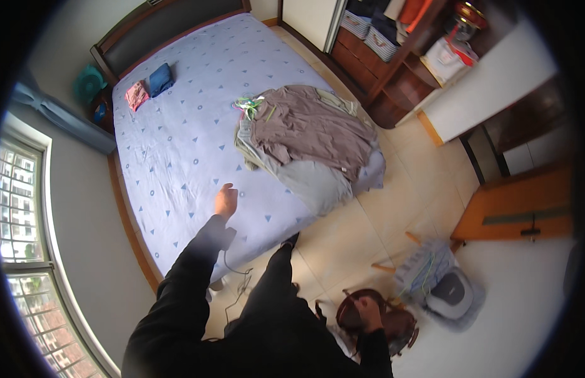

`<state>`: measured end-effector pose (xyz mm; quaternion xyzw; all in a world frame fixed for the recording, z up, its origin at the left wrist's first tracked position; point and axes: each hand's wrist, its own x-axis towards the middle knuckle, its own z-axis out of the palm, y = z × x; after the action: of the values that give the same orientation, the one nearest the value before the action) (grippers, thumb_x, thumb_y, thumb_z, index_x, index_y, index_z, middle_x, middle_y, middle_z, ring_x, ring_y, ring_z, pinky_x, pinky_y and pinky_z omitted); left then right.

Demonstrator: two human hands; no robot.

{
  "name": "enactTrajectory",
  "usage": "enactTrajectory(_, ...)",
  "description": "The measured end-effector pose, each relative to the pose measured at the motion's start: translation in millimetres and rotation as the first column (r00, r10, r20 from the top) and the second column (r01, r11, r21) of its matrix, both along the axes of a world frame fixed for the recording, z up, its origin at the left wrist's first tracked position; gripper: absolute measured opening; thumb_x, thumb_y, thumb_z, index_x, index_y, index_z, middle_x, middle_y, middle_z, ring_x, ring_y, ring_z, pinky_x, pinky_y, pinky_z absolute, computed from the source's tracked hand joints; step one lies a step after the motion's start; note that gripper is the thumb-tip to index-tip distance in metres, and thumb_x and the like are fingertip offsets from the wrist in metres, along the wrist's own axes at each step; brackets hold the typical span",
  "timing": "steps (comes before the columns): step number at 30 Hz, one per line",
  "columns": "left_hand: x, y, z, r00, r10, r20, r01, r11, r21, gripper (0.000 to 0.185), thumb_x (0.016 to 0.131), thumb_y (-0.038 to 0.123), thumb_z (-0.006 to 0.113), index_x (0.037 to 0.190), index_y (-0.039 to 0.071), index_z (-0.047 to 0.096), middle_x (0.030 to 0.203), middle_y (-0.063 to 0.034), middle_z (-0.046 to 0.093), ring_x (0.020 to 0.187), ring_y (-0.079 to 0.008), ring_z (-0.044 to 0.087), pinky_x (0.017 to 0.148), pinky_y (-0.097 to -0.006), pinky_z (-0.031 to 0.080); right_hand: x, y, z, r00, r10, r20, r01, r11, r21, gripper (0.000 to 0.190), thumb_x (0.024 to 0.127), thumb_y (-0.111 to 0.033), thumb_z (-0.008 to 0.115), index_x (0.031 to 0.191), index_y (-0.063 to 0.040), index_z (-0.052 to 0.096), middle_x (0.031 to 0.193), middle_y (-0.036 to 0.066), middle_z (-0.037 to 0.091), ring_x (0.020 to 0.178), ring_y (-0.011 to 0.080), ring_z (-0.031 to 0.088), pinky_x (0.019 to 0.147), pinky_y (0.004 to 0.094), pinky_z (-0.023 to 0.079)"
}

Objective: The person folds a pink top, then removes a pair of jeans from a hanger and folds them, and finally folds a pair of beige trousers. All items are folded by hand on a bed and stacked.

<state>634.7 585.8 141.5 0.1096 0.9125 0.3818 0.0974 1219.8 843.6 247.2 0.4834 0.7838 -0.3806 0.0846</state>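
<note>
My left hand (226, 201) is over the near part of the bed (179, 156), its fingers loosely bent and nothing visible in it. My right hand (369, 313) is low on the right, in front of a brown leather bag (401, 326). Its fingers are near one of the bag's straps, but blur hides whether they grip it. On the bed's right side lies a pile of garments. A brown shirt (316, 127) is on top, with grey cloth (316, 189) under it. Several plastic hangers (247, 107) stick out at the collar end.
Folded pink cloth (137, 96) and folded blue cloth (161, 80) lie near the headboard (174, 33). A chair with a grey-and-white object (448, 290) stands at the right. A cable (242, 283) trails over the floor. An open wardrobe (368, 61) holds striped baskets (381, 43).
</note>
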Motion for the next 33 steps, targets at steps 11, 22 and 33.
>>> enactTrajectory(11,-222.2,216.4,-166.2,0.981,0.144,0.131,-0.104,0.956,-0.274,0.056,0.088,0.034,0.066,0.122,-0.009,0.053,0.116,-0.0345,0.064,0.112,-0.0488,0.061,0.096,-0.0517,0.049,-56.4,80.5,19.5,0.927,-0.167,0.335,0.21,0.973,-0.097,0.032,0.089,-0.028,0.071,0.102,0.001,0.068,0.093,0.019,0.071,0.091,0.0322,0.07,0.08,0.0387,0.053)
enactTrajectory(22,-260.7,252.0,-186.4,0.901,0.368,0.229,-0.174,0.791,-0.586,0.052,0.088,0.039,0.068,0.128,0.008,0.058,0.135,-0.0174,0.057,0.129,-0.0352,0.054,0.101,-0.047,0.048,-127.6,160.3,-19.5,0.935,0.009,0.356,0.061,0.981,-0.185,0.031,0.089,-0.026,0.072,0.103,0.002,0.067,0.092,0.018,0.07,0.091,0.0306,0.07,0.08,0.0378,0.054)
enactTrajectory(33,-119.7,254.2,-8.6,1.0,-0.018,-0.002,0.018,0.993,0.114,0.033,0.102,0.032,0.059,0.09,0.001,0.053,0.081,-0.0291,0.06,0.078,-0.0513,0.057,0.067,-0.0516,0.045,-237.9,209.1,0.8,0.949,0.309,-0.066,-0.307,0.951,0.043,0.029,0.091,-0.016,0.07,0.113,0.001,0.063,0.109,0.021,0.067,0.103,0.0398,0.064,0.09,0.045,0.052)
